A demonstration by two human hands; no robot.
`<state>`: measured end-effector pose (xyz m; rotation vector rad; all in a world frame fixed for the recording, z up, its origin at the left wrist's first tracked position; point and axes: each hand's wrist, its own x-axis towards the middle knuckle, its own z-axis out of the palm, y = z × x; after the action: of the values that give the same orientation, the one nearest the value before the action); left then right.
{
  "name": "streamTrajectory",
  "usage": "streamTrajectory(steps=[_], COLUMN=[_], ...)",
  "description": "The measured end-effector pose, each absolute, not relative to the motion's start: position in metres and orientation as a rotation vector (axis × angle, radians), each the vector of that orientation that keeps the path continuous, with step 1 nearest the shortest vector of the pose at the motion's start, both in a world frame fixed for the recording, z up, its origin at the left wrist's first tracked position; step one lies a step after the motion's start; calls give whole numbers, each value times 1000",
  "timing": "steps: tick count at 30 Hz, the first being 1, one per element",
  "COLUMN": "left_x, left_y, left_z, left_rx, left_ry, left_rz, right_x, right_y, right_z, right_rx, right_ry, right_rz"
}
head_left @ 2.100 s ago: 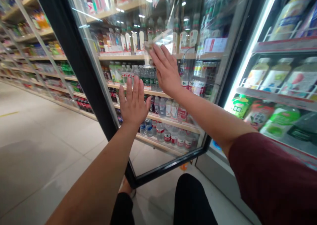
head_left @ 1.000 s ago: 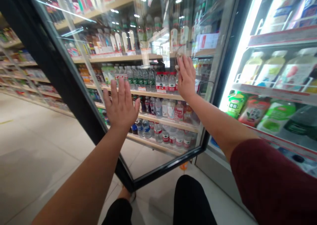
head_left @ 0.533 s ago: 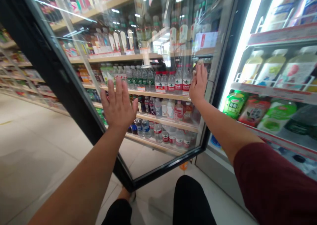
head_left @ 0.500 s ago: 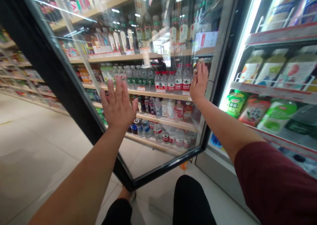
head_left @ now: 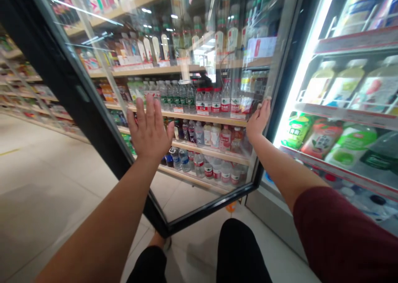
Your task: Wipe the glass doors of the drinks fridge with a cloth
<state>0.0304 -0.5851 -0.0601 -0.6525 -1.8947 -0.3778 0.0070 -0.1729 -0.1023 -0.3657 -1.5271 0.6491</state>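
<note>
My left hand [head_left: 148, 129] is spread flat against the glass of an open fridge door [head_left: 214, 206], near the door's left frame, with the thumb held apart. My right hand [head_left: 259, 121] lies with fingers stretched toward the right side of the same pane, close to the hinge-side frame. At its fingertips shows a small pale patch; whether it is a reflection or a thin thing under the fingers, I cannot tell. Through the glass, shelves of bottled water [head_left: 203, 101] appear behind both hands.
The lit fridge on the right holds bottled drinks [head_left: 320, 77] and green juice bottles [head_left: 295, 129] on wire-fronted shelves. Store shelving [head_left: 27, 86] runs along the far left. Pale floor tiles [head_left: 59, 183] lie below, and my knee [head_left: 239, 250] is near the door's lower edge.
My right hand has slid down and a little right across the glass, closer to the hinge side. My left hand stays in place on the pane.
</note>
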Motion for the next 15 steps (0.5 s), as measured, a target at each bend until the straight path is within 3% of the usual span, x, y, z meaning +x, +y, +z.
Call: streamTrajectory(steps=[5, 11, 15], left_x=[33, 35, 35], left_y=[-584, -582, -583], left_z=[-58, -55, -56], left_rx=[-654, -613, -610], left_ry=[-1910, -1974, -1958], left_rz=[-411, -464, -381], right_x=[12, 27, 23], right_y=[-176, -192, -204], right_z=[-111, -171, -167], right_rx=[-393, -470, -431], right_ry=[-1550, -1558, -1587], right_rz=[669, 750, 736])
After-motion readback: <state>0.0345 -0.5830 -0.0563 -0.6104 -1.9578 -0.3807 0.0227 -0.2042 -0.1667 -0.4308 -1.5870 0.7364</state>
